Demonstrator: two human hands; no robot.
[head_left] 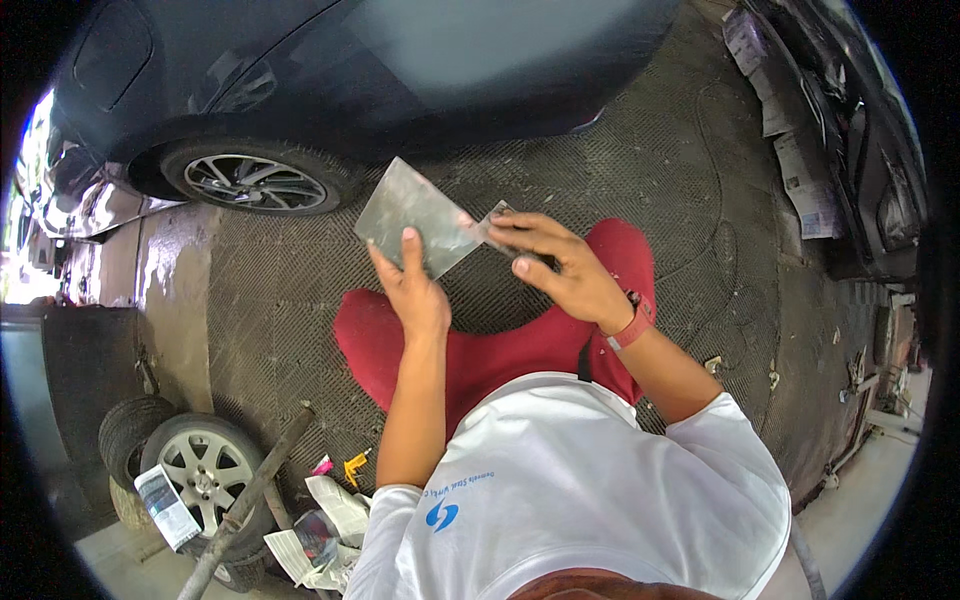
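My left hand (415, 295) grips a flat, greyish square plate (412, 208) by its near edge, the thumb lying on its face. The plate is tilted in front of my knees and has pale smears on it. In my right hand (575, 275) is a small flat scraper (497, 213), its edge touching or very close to the plate's right corner. My fingers cover most of the scraper. Beyond both hands stands a dark car (300, 80) with a pale grey patch (460, 50) on its side panel.
The car's wheel (255, 180) is at the left, over a textured mat floor (280, 270). Lower left are loose wheels (200, 465), a metal pole (250, 490), a yellow tool (355, 467) and crumpled paper (335, 510). Dark car parts (850, 130) with paper stand at the right.
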